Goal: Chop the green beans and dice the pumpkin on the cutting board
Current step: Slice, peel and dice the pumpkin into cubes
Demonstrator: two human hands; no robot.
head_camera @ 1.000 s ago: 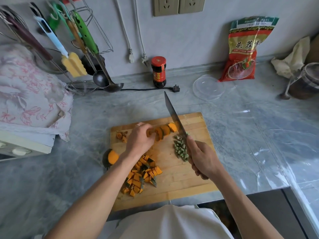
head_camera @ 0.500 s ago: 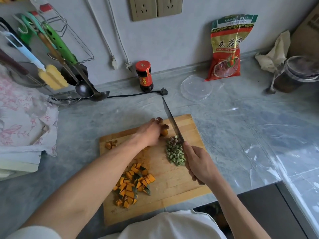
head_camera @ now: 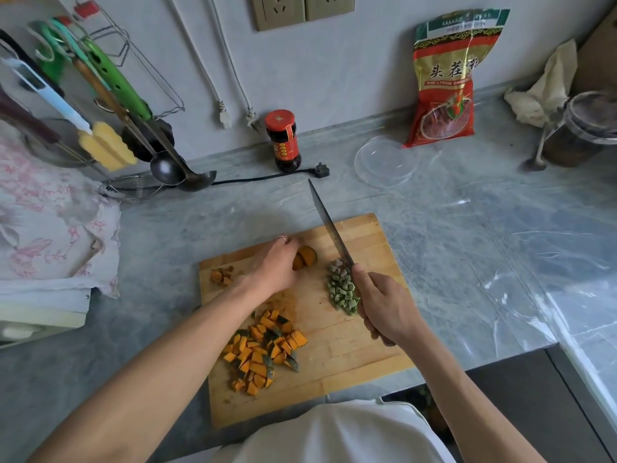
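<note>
A wooden cutting board (head_camera: 360, 345) lies on the grey counter. My left hand (head_camera: 275, 264) holds down pumpkin slices (head_camera: 305, 257) at the board's far middle, with fingers curled over them. My right hand (head_camera: 384, 305) grips the handle of a long knife (head_camera: 329, 222); its blade points away, raised just right of the slices. A pile of chopped green beans (head_camera: 342, 290) lies beside my right hand. Diced pumpkin (head_camera: 263, 350) is heaped at the board's near left. A few pumpkin scraps (head_camera: 222, 275) sit at the far left corner.
A sauce jar (head_camera: 283, 140) and a black plug (head_camera: 320, 170) stand behind the board. A clear lid (head_camera: 385, 160), a red bag (head_camera: 449, 78) and a jar with a spoon (head_camera: 584, 128) are at the back right. Utensils (head_camera: 110, 105) hang on the left above a floral cloth (head_camera: 43, 212).
My left hand gathered the pumpkin slices and slid them toward the board's far middle. The knife stayed raised to their right. The camera view shifted left.
</note>
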